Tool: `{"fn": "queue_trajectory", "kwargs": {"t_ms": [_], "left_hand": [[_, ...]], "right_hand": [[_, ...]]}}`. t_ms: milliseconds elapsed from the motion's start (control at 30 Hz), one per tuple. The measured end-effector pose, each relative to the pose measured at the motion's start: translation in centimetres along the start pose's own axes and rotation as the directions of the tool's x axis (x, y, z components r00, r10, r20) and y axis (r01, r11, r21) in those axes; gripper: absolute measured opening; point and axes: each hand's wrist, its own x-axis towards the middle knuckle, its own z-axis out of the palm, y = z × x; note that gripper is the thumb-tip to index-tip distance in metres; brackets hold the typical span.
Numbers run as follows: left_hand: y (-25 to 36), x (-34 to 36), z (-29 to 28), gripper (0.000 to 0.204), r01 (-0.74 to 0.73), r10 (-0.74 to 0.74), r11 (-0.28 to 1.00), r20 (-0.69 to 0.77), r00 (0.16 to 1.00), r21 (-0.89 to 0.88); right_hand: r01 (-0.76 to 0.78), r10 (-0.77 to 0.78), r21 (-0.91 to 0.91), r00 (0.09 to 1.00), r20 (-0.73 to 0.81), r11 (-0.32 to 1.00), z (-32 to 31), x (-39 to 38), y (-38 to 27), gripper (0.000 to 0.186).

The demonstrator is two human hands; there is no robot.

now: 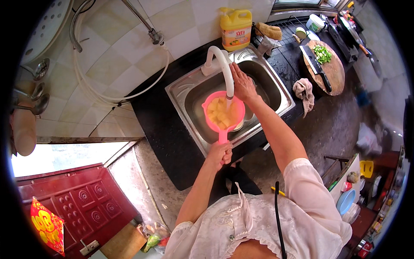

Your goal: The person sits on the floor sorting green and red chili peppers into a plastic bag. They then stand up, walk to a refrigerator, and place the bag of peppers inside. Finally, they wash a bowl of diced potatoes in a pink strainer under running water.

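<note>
My left hand (pixel 220 153) is closed round the handle of a pink plastic water scoop (pixel 222 134), held over the steel sink (pixel 177 91). Pale yellow chunks (pixel 219 113), perhaps cut potato, fill the bowl of the scoop. Whether the bowl has holes cannot be seen. Directly above it, the white curved faucet (pixel 227 71) runs water onto the chunks. My right hand (pixel 244 84) lies beside the faucet's spout with fingers stretched out, seeming to touch it. Part of a round dish (pixel 239 126) shows beneath the scoop in the sink.
A yellow detergent jug (pixel 236 29) stands behind the sink. Right of it are a sponge (pixel 268 31), a crumpled rag (pixel 304 91) and a round cutting board (pixel 337 77) with a cleaver (pixel 313 60) and chopped greens (pixel 322 54). A red door (pixel 82 203) is at lower left.
</note>
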Motion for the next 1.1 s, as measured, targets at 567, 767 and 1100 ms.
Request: {"fn": "queue_trajectory", "kwargs": {"t_ms": [567, 767, 1100], "left_hand": [[-0.8, -1.1, -1.1, 0.016, 0.037, -0.034, 0.999, 0.067, 0.997, -0.029], [-0.6, -1.3, -0.6, 0.016, 0.035, -0.035, 0.999, 0.061, 0.998, -0.007], [0.2, -6.3, -4.6, 0.015, -0.117, 0.131, 0.985, 0.106, 0.986, -0.128]], "right_hand": [[-0.053, 0.049, 0.054, 0.996, 0.068, 0.997, -0.1, 0.2, -1.1, 0.084], [-0.093, 0.088, 0.017, 0.977, 0.194, 0.996, -0.1, 0.0, 0.4, 0.081], [-0.100, 0.082, 0.155, 0.990, 0.116, 0.983, -5.0, -9.0, 7.3, 0.060]]}}
